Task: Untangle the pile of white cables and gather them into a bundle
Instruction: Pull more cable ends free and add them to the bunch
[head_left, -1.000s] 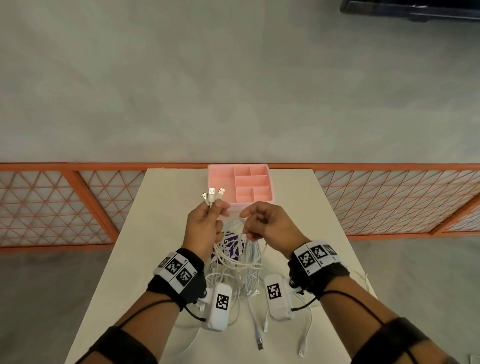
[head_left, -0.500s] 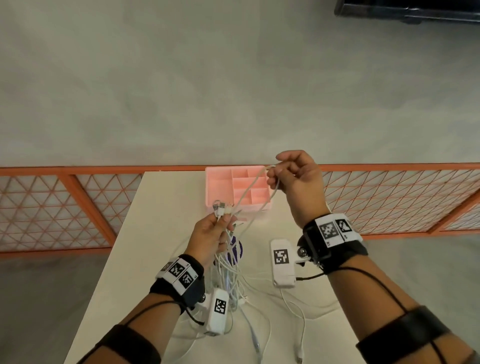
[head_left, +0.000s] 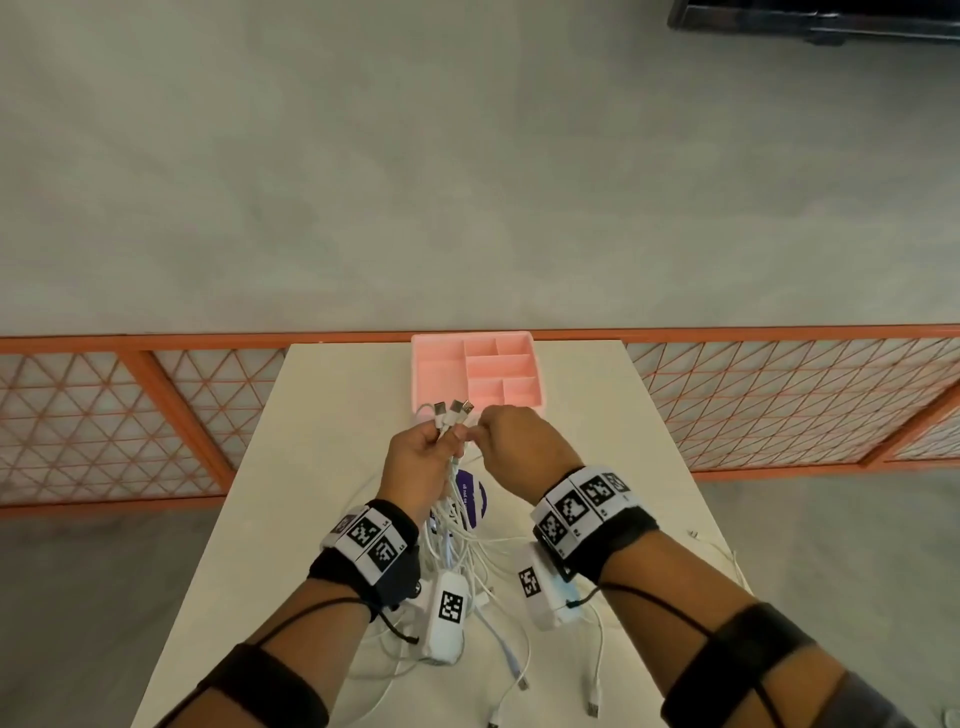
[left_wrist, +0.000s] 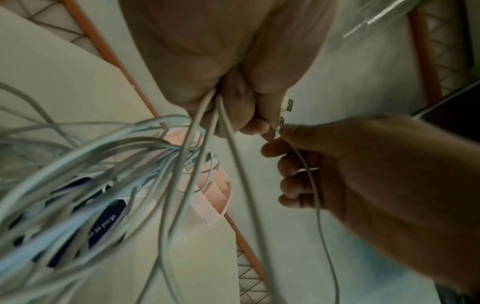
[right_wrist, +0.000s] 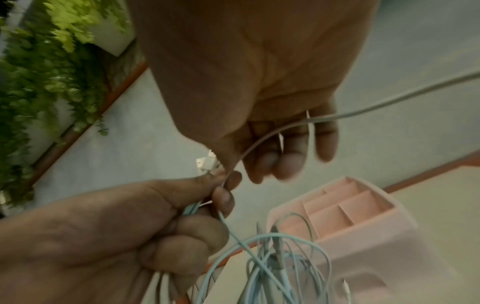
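Above the white table (head_left: 311, 467) my left hand (head_left: 421, 457) grips several white cables just below their USB plugs (head_left: 453, 410), which stick up out of the fist. The rest of the white cables (head_left: 467, 551) hang from it in a tangled pile down to the table. My right hand (head_left: 514, 441) is close against the left one and pinches one white cable (left_wrist: 310, 176) by the plugs. That cable (right_wrist: 363, 107) runs across the right hand's fingers (right_wrist: 293, 152). In the wrist views, the left hand (left_wrist: 228, 82) is a closed fist round the strands (left_wrist: 197, 131).
A pink divided tray (head_left: 478, 369) stands at the table's far edge, just beyond my hands. Under the cables lies a purple round label (head_left: 470, 496). Loose cable ends (head_left: 519, 675) trail to the near edge. An orange lattice rail (head_left: 156, 415) runs behind the table.
My right hand, which had drawn one cable up and to the far right, has come back down against the left hand. The left hand still holds the plugs.
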